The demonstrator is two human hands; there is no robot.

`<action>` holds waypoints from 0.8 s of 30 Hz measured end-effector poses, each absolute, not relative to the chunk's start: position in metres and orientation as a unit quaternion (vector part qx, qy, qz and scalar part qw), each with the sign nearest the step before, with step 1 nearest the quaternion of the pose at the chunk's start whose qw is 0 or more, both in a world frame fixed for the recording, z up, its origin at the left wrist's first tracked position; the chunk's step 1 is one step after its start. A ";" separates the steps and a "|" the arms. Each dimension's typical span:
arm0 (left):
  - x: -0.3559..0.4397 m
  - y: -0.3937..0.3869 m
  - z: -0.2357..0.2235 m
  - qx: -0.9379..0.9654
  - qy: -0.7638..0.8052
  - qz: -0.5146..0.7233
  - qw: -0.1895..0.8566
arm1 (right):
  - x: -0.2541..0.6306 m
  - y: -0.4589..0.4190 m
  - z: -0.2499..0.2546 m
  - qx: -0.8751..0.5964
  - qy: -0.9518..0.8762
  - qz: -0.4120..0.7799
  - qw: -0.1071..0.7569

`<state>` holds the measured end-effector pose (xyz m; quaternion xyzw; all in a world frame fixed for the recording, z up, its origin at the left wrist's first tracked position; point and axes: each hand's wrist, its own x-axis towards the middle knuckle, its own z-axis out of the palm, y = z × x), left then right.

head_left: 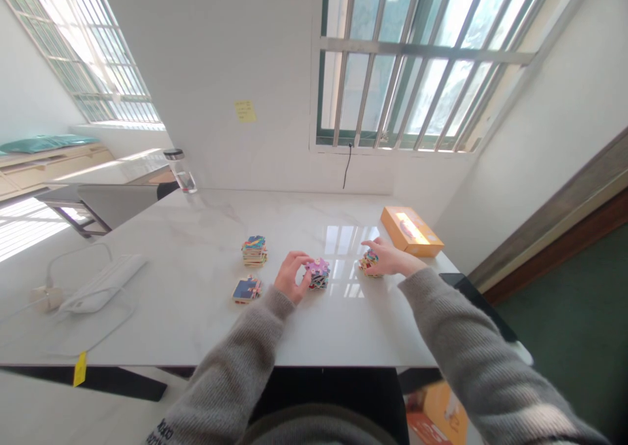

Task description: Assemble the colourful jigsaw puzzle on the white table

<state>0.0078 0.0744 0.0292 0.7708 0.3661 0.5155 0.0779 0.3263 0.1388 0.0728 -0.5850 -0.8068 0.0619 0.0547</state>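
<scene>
Several small stacks of colourful puzzle pieces lie on a white marble table [196, 314]. My left hand [292, 276] curls round the left side of the middle stack [318, 273], fingers closed on it. Over at the right, my right hand [387, 257] rests on another stack [369, 262], with the fingers bent over its top. One more stack [254, 250] stands farther back on the left, and a low one [246, 289] lies nearer to me, left of my left hand.
An orange box [411, 230] lies at the back right of the table. A white power strip [105, 283] with its cable lies at the left. A clear jar [180, 170] stands at the far left corner. Wall and barred window lie behind.
</scene>
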 end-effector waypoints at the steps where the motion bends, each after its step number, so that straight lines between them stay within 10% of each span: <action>1: 0.008 0.074 0.029 0.772 0.368 0.513 0.079 | 0.325 0.141 0.073 -0.584 -0.809 0.062 0.039; 14: 0.006 0.077 0.026 0.770 0.382 0.507 0.058 | 0.318 0.139 0.080 -0.563 -0.825 0.043 -0.012; 24: 0.005 0.082 0.017 0.797 0.411 0.441 0.026 | 0.242 0.102 0.067 -0.368 -0.880 0.036 0.299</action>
